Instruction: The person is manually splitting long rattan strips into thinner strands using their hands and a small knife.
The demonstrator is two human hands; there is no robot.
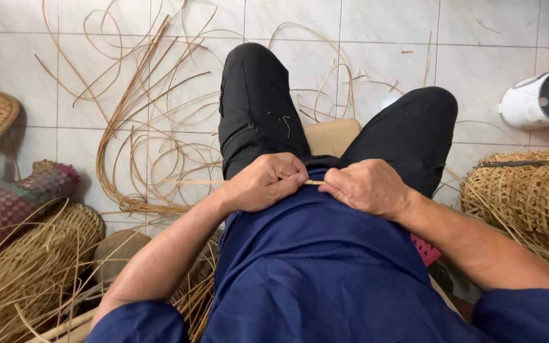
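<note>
A thin tan rattan strip runs across my lap, close to my blue shirt. My left hand is closed around it, and the strip's loose end trails out to the left over my black trousers. My right hand pinches the same strip just to the right, knuckles up. The two hands nearly touch. I sit on a low wooden stool with knees apart.
Loose rattan strips curl over the white tiled floor ahead and to the left. A pile of strips and woven baskets lies at the left. A woven basket stands at the right, a white cylindrical appliance behind it.
</note>
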